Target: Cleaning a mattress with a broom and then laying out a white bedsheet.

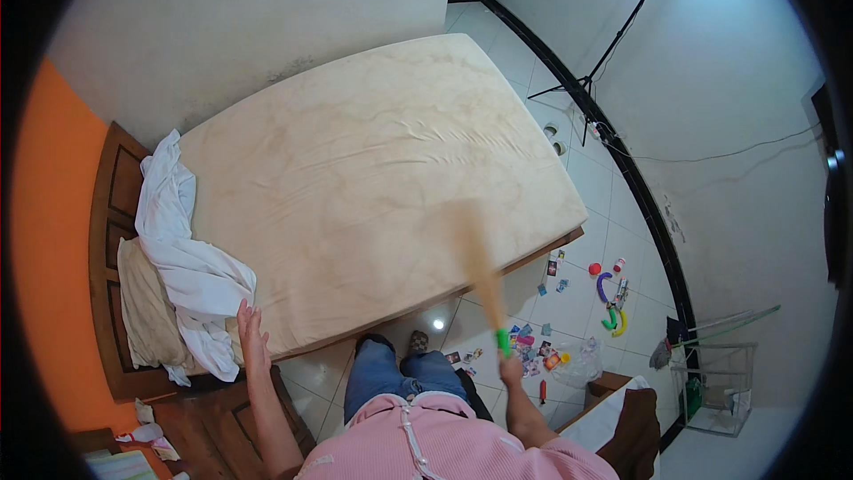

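Note:
My right hand (511,372) grips a stick broom (481,270) by its lower end, just below a green band. The broom's tan bristles are blurred and spread over the near right edge of the bare mattress (346,167); I cannot tell whether they touch it. The mattress cover is cream with brownish stains and a few wrinkles. My left hand (253,337) is raised with its fingers apart and holds nothing. It appears beside a crumpled white sheet (193,267), which lies across the head end over a beige pillow (148,307).
A wooden headboard (123,173) stands against the orange wall. Small cards and packets (526,347), plastic toy pieces (610,307) and a clear plastic bag (581,363) litter the tiled floor at right. Beyond are a black tripod (586,83) and a wire rack (716,390).

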Motion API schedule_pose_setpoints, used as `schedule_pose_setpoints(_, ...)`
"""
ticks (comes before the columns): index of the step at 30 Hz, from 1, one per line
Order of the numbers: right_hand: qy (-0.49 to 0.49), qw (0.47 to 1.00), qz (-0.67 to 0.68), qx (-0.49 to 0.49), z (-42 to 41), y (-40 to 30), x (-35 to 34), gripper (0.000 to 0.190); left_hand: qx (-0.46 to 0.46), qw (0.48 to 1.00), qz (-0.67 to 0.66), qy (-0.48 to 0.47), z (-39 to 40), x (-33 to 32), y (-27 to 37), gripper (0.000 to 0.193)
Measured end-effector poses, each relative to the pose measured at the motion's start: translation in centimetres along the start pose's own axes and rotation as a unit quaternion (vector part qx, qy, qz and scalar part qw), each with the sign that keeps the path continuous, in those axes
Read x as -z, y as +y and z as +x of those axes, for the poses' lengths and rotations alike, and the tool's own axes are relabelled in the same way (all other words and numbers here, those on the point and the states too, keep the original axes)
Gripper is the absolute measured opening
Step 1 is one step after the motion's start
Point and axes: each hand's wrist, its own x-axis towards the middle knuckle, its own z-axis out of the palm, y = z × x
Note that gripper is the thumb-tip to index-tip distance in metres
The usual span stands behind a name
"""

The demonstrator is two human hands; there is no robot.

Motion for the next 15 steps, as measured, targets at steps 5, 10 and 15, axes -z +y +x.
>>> schedule_pose_setpoints(5,0.199,0.952,0.182,-0.147,5.9,0.1,7.4,0.049,0.015,1.000,-0.004,-0.005,-0.2,1.3,-2.4,0.055)
schedule_pose_setpoints(10,0.035,0.987,0.057,0.144,-0.2,-7.7,4.3,0.040,0.023,0.999,-0.008,-0.023,-0.6,-2.4,-1.5,0.054)
schedule_pose_setpoints(15,-0.044,0.974,-0.086,0.204,-2.2,-3.6,1.3,0.050,-0.016,0.992,-0.015,-0.126,-1.4,-7.2,2.3,0.050)
